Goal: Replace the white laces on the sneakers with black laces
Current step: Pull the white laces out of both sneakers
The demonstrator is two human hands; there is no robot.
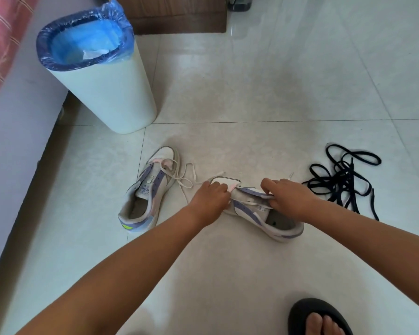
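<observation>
Pale glossy floor tiles (264,81) fill the room, with a pink checked cloth (3,37) over a bed edge at the far left. Next to it stands a white bin (111,93) lined with a blue bag (82,37), and a wooden cabinet base (177,18) sits at the far edge. To the right of the bin and nearer lies one sneaker (148,192), its white lace (184,180) loose and trailing across the tiles. Right of it, the left hand (209,198) curls its fingers at the toe side of the second sneaker (259,209), apparently pinching a lace, though the grip is hidden. The right hand (290,198) grips this shoe's tongue area, fingers curled over the purple eyelet strip. Farther right, well apart from both hands, a tangle of black laces (343,180) lies on the floor. At the near right, a foot in a black slipper (319,317) shows.
</observation>
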